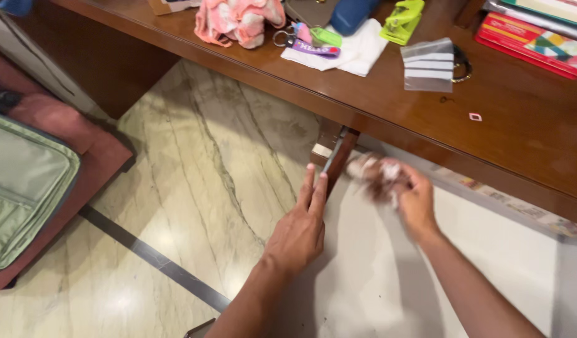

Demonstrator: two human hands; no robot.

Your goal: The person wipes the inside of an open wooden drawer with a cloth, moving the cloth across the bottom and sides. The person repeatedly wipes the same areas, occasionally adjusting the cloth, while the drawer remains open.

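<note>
While my left hand [299, 228] steadies the open drawer [336, 156] (fingers flat), my right hand [408, 199] clutches a blurred cloth [375, 173], wiping; next calls for firm strokes.

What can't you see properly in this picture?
- The thing in the right hand: motion blur in the head view smears it into a brown-and-white lump, so its kind is unclear.
- The drawer interior: partly covered by both arms and the desk edge.
- The green bag: cut off by the left edge.
- The books: cut off at the top right corner.
- The left hand fingertips touch the drawer's edge; palm hidden.
</note>
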